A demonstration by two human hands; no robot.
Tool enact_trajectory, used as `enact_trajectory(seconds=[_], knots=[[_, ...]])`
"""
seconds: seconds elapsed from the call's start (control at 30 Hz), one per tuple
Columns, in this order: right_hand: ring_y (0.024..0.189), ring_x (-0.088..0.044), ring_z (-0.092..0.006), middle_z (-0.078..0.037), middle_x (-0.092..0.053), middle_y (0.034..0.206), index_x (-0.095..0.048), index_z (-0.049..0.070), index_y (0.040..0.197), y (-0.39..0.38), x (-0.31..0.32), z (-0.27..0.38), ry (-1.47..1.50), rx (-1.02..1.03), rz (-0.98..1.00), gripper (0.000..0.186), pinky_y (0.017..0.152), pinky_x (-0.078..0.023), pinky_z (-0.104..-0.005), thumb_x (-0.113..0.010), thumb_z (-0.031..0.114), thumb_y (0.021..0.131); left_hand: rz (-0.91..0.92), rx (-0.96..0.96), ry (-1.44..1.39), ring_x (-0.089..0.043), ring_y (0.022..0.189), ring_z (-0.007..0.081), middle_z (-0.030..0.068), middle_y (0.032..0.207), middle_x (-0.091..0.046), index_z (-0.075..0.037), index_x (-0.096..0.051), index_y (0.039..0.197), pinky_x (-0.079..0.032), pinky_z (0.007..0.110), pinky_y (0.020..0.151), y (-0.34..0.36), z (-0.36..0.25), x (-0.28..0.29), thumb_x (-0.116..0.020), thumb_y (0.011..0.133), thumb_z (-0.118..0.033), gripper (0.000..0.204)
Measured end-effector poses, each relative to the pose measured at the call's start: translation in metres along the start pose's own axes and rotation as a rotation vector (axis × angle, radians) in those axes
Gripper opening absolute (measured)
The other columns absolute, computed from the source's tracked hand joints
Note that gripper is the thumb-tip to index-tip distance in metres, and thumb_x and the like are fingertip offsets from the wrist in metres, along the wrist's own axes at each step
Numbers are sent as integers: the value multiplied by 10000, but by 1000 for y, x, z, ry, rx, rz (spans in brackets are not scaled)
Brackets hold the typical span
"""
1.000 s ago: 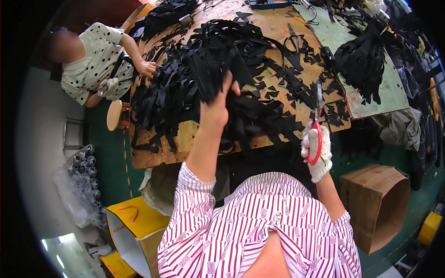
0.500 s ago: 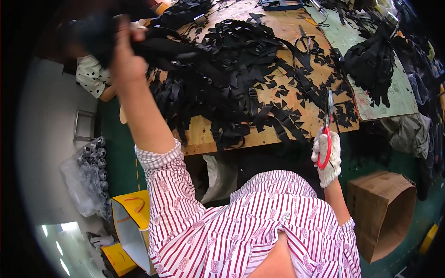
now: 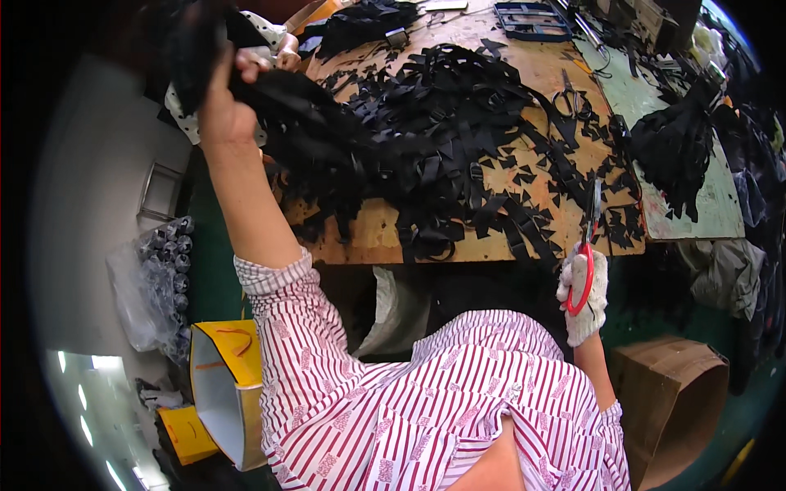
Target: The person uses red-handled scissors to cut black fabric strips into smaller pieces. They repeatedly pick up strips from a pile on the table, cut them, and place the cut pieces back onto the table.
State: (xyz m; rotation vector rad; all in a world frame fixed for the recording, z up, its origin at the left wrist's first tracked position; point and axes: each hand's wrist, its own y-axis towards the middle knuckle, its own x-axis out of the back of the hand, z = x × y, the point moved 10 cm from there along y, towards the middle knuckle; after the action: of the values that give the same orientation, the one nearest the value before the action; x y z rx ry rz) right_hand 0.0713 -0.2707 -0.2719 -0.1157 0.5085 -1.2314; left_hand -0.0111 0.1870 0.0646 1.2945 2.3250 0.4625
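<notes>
My left hand is raised at the far left, closed on a bundle of black webbing straps. The straps trail from it down to the heap of black straps on the table, some with buckles. The bundle's upper part is dark and blurred at the picture's rim. In a white knit glove, my right hand holds red-handled scissors by the table's front edge, blades pointing away from me. A second pair of scissors lies on the table beyond the heap.
Small black offcuts litter the wooden table. A co-worker's hand is beyond my left hand. More straps hang over the green table at right. A blue tray, cardboard box and yellow bag stand around.
The view has shifted, so the table sits further right in it. My left hand, still gripping the straps, has moved leftward relative to the table. The co-worker's hand and sleeve show more plainly.
</notes>
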Motion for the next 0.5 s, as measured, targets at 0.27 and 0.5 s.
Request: enact_trajectory(seconds=[0.27,0.5], knots=[[387,-430,-65,0,-473,640,-429,37,1050,-5,5,1,-10,-8,-82,275,328,-375,-180,-553,207,873,-54,164,-160,-556,805,221,86,801,-545,40,-532,1003,-418,381,910,-26,22,18,-570,824,-46,203],[430,-427,-62,-3,-457,651,-423,39,1057,1,10,-7,56,-10,-87,257,334,-377,-179,-545,152,860,-54,61,241,-547,847,218,83,824,-560,13,-575,918,-439,357,874,-60,31,26,-613,789,-38,143]])
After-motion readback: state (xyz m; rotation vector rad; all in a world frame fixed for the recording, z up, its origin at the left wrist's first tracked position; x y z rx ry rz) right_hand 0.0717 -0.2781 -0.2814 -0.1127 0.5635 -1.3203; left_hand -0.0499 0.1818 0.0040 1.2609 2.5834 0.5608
